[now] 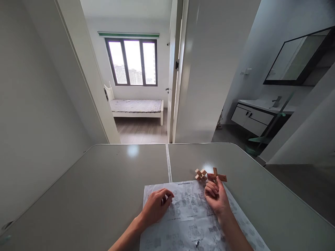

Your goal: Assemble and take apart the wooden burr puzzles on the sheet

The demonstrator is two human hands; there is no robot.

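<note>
My right hand [216,197] is raised above the right part of a printed sheet [183,223], its fingers closed on a reddish-brown wooden burr puzzle [221,177] shaped like a cross. Just left of that puzzle, a pale wooden burr puzzle [201,175] sits on the table by the sheet's far edge. My left hand [158,202] rests over the left side of the sheet with its fingers curled in and the tips close to the thumb. Nothing shows in it. Small diagrams and text cover the sheet, too small to read.
A grey table [104,195] with a pale seam down its middle carries all this. Beyond it, a doorway opens on a room with a bed [136,106] and a window [132,62]. To the right stand a washbasin cabinet [252,116] and a mirror [295,59].
</note>
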